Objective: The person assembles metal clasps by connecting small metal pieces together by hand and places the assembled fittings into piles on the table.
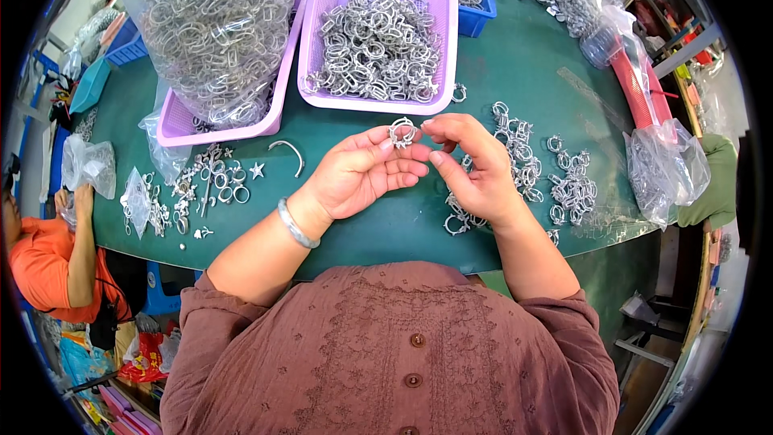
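Observation:
My left hand (362,169) is palm up over the table, its thumb pressing a silver-grey metal ring (402,133) with small ornaments against the fingers. Close to the ring's right side is my right hand (477,163), its fingers bent and its thumb tip apart from the index finger. Nothing shows between them. Beneath and beyond the right hand lies a pile of similar metal rings (519,145), partly hidden by it. Straight ahead stands a lilac plastic basket (378,103) heaped with such rings (378,48).
A second lilac basket (221,135) holds a bulging clear bag of rings (217,32). Loose metal pieces (213,181) and a curved strip (290,155) lie left on the green table (354,242). A small ring heap (573,185) is at right. A person in orange (52,262) works far left.

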Demonstrator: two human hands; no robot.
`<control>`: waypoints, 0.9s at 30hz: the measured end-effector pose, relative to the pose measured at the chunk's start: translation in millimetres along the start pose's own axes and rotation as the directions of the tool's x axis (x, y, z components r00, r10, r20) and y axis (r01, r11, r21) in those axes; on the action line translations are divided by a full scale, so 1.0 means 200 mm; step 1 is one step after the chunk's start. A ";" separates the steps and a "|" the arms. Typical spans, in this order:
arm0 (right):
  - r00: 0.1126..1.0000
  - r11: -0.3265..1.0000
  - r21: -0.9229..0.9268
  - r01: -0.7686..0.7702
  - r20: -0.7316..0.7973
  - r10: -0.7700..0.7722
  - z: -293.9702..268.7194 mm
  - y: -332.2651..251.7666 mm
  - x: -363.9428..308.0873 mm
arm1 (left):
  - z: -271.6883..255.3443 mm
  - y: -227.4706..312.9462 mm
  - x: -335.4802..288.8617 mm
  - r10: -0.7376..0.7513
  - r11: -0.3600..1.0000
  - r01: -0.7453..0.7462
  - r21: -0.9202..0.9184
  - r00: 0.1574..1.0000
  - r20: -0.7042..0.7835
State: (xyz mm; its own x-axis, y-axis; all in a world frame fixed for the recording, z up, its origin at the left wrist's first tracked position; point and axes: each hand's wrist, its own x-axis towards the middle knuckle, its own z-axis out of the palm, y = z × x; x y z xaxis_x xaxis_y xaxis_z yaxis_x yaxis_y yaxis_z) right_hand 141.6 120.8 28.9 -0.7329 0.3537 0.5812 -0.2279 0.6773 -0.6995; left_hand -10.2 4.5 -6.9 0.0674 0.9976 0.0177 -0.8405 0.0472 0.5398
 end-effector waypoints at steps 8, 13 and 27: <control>1.000 1.000 -0.019 0.005 0.018 -0.004 0.00 0.01 0.00 | -0.01 0.00 0.00 -0.032 0.998 0.031 -0.045 0.999 -0.017; 1.000 1.000 -0.003 -0.011 0.029 0.011 0.00 0.00 0.00 | 0.00 0.00 0.00 -0.035 0.998 0.034 -0.060 0.999 -0.015; 0.989 0.973 -0.200 -0.113 0.071 0.129 -0.26 0.10 0.15 | 0.06 0.07 0.00 0.114 0.978 -0.069 0.194 0.966 -0.233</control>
State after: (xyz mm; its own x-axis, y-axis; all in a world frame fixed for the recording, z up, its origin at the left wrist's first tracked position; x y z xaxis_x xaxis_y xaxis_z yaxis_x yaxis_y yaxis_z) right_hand 149.0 179.6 53.5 -0.7999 0.3917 0.4548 -0.0105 0.7484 -0.6631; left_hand -15.0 5.3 10.8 -0.1561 0.9808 -0.1171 -0.7226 -0.0325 0.6905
